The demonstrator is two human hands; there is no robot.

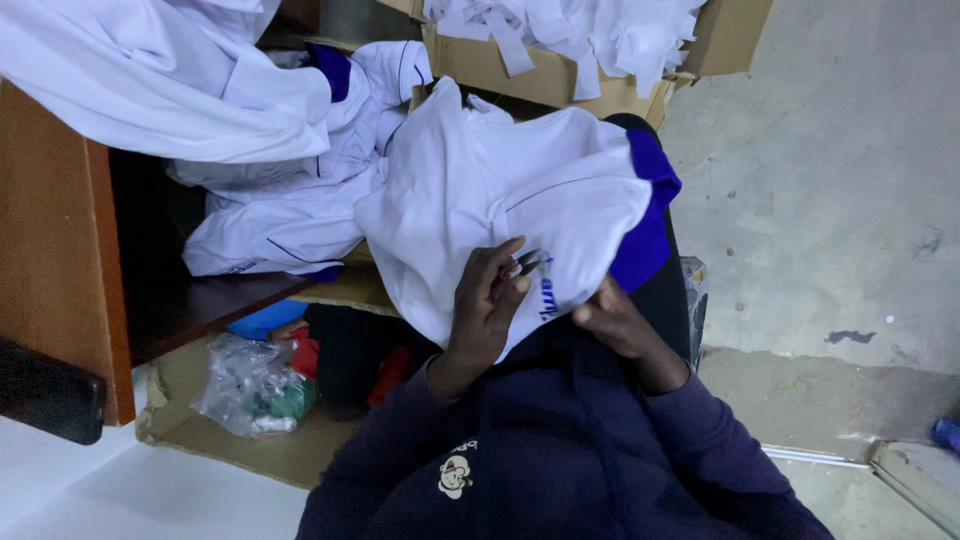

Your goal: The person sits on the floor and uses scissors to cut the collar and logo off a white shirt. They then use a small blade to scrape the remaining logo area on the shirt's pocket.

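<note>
Concrete floor (830, 200) fills the right side, bare grey with a few dark stains. Wooden desk (60, 260) at the left, its top heaped with white garments (170, 90) that spill over the near edge onto a lower shelf. Cardboard box (560, 70) behind, against the desk's far corner, stuffed with white fabric strips (590, 30). White shirt (490, 200) with blue cuff trim (645, 215) lies across the person's lap, off the desk's right edge, top end leaning on the box. Person wears a dark navy top (560, 450) with a small cartoon patch on the chest. Clear plastic bag (250, 385) sits on cardboard on the floor below the desk's near edge, blue and red items just beside it. Left hand (490, 300) presses on the shirt, fingers closed narrow around small thread snips (528, 264), blades touching the fabric. Right hand (620, 320) pinches the shirt's lower hem, grip tight on cloth, just beside blue printed lettering (548, 298).
</note>
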